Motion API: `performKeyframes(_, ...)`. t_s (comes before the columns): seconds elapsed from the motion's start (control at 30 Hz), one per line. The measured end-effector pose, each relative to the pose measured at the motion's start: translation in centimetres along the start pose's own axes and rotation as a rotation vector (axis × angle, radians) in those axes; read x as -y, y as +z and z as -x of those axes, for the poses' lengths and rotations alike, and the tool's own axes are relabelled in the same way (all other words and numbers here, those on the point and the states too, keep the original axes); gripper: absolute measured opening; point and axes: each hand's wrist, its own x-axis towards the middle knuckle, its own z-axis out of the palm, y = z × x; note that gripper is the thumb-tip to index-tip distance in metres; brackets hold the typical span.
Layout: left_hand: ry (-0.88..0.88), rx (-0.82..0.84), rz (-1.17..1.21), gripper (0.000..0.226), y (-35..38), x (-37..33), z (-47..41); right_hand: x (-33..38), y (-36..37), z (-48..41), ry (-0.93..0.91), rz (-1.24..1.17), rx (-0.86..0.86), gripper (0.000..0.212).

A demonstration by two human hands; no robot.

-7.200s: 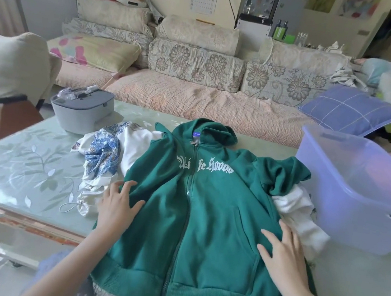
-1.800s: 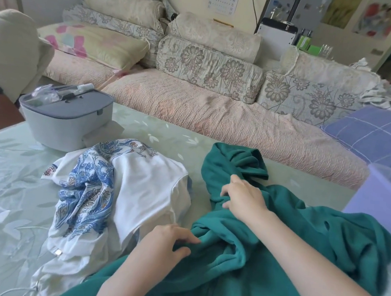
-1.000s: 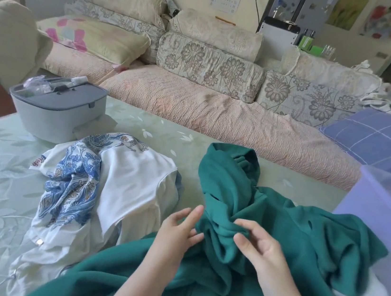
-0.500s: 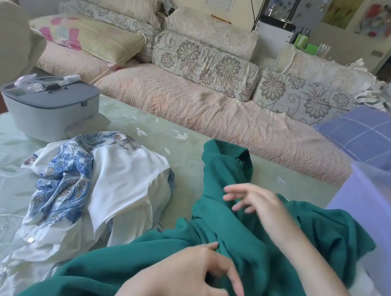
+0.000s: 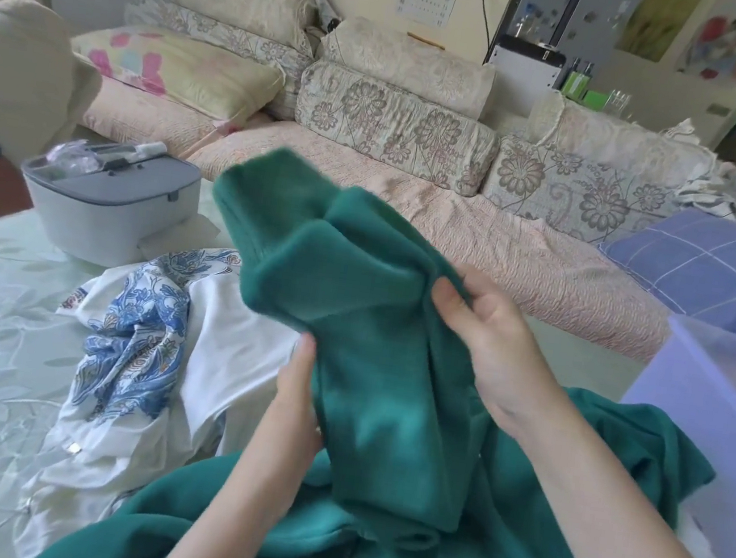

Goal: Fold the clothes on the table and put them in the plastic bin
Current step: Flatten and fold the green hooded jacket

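We hold the lifted green hoodie (image 5: 374,326), left grip (image 5: 295,391) pinching its left edge, right grip (image 5: 489,337) its right fold, length pointing away.

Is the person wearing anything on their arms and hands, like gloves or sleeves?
Nothing that shows. The left hand and right hand have no gloves, rings, watch or bracelet. The left forearm and right forearm are bare, with no sleeves as far as the picture reaches.
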Motion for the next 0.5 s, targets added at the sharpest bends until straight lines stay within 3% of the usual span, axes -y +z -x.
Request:
performKeyframes(0.1, 0.023, -0.003, 0.718, 0.041, -0.5, -2.8, 0.8, -2.1, 0.5, -0.1, 0.149, 0.143, -0.016, 0.012)
performKeyframes(0.13, 0.102, 0.002, 0.566, 0.038, -1.1, -3.6, 1.4, -3.1, 0.8, -0.3, 0.171, 0.219, -0.039, 0.010)
performKeyframes(0.17, 0.023, 0.053, 0.405, 0.037, -1.5, -4.6, 1.9, -4.1, 1.2, -0.7, 0.181, 0.290, -0.057, 0.009)
performKeyframes(0.23, 0.078, 0.099, 0.128, 0.046, -3.0, -5.1, 1.6, -5.3, 2.7, -1.9, 0.200, 0.376, -0.060, 0.008)
performKeyframes(0.33, 0.074, 0.147, -0.055, 0.054, -4.6, -6.4, 2.2, -6.3, 5.2, -4.1, 0.200, 0.486, -0.022, 0.006)
performKeyframes(0.4, 0.100, 0.097, -0.251, 0.053, -5.8, -6.5, 2.2, -7.1, 6.4, -5.4, 0.173, 0.552, -0.004, 0.009)
performKeyframes(0.5, 0.279, -0.061, -0.593, 0.061, -6.5, -6.7, 2.2, -8.2, 7.7, -6.5, 0.180, 0.623, 0.011, 0.015)
